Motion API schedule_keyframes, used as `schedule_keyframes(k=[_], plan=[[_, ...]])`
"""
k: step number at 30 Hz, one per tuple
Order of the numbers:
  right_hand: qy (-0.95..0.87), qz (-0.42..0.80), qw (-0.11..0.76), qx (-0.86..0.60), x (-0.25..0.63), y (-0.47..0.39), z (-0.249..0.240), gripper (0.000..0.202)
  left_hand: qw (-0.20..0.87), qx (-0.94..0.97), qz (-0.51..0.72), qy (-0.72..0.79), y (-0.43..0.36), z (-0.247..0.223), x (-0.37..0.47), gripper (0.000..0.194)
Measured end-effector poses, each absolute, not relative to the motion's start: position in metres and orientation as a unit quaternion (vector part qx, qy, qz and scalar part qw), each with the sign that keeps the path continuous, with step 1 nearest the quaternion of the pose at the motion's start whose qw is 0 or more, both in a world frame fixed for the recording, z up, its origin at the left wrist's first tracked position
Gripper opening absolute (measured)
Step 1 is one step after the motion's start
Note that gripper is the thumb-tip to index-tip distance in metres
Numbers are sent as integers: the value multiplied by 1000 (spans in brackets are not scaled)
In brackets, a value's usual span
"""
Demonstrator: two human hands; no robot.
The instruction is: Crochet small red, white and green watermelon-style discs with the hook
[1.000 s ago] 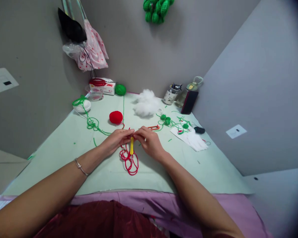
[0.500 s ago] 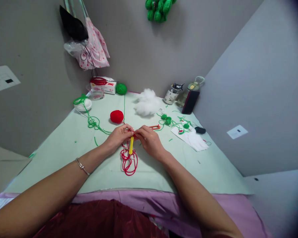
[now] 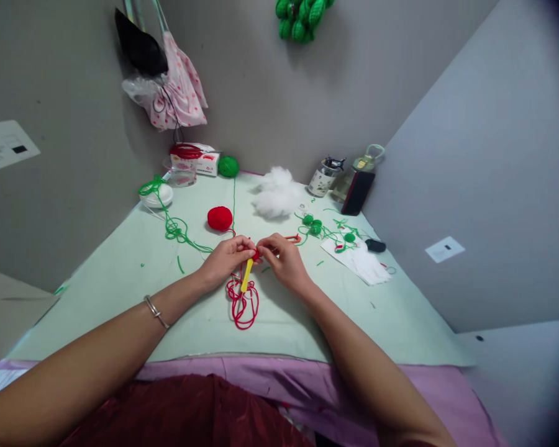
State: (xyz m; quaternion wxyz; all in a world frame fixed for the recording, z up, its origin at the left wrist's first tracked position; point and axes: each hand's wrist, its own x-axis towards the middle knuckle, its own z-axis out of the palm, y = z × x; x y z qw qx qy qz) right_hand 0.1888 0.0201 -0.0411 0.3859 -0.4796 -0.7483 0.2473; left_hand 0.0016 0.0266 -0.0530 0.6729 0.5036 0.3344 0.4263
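Note:
Between my hands is a small red yarn piece [image 3: 256,254]. My left hand [image 3: 228,257] pinches it from the left, thumb and fingers pressed together. From the other side my right hand [image 3: 282,257] has its fingertips closed at the piece's edge. A yellow-handled tool [image 3: 247,275] hangs just below the piece and slants down over loops of red yarn [image 3: 245,310] on the table. Behind my left hand rests a red yarn ball [image 3: 220,218].
On the pale green table [image 3: 279,335] are white stuffing [image 3: 277,194], small green balls [image 3: 315,226], a white tissue [image 3: 358,261], an orange tool [image 3: 293,238] and tangled green yarn [image 3: 174,230]. A phone [image 3: 358,194] leans near a bottle [image 3: 364,162] at the back right.
My hands have moved slightly apart, and more of the red piece shows between them. The yellow-handled tool has tilted a little further.

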Motion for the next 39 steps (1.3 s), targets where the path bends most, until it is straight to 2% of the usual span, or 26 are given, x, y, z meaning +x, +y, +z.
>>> schedule_keyframes(k=[6, 15, 23, 28, 39], plan=[[-710, 313, 407, -483, 189, 26, -46, 9, 666, 500, 442, 335, 25, -56, 2, 33], [-683, 342, 429, -482, 188, 25, -45, 19, 664, 494, 450, 337, 26, -58, 3, 31], [-708, 318, 420, -471, 190, 20, -38, 16, 664, 481, 457, 345, 27, -56, 3, 31], [-736, 269, 407, -469, 190, 18, -38, 4, 685, 462, 443, 348, 26, -55, 2, 31], [-768, 219, 389, -459, 192, 15, -37, 7, 715, 427, 432, 347, 29, -56, 1, 30]])
